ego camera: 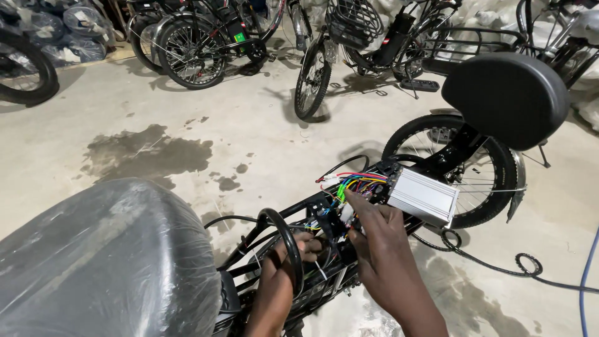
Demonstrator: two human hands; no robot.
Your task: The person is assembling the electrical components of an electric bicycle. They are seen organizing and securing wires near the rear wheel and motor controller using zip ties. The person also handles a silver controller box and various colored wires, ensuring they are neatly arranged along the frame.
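Head view, left to right: a plastic-wrapped seat (106, 256) fills the lower left corner. Beside it, the left hand (293, 249) reaches under a black cable loop (284, 234) into the bike frame (324, 281), fingers curled on the wiring; what exactly it grips is hidden. The right hand (380, 243) pinches the coloured wires (355, 184) just beside a silver controller box (423, 196), which sits on the frame's rear end. Behind stands a black backrest (505, 97) over the rear wheel (480, 181).

Clear plastic-wrapped bundles (59, 34) are heaped at the far left corner; a small green label (239, 37) sits on a parked bicycle's frame
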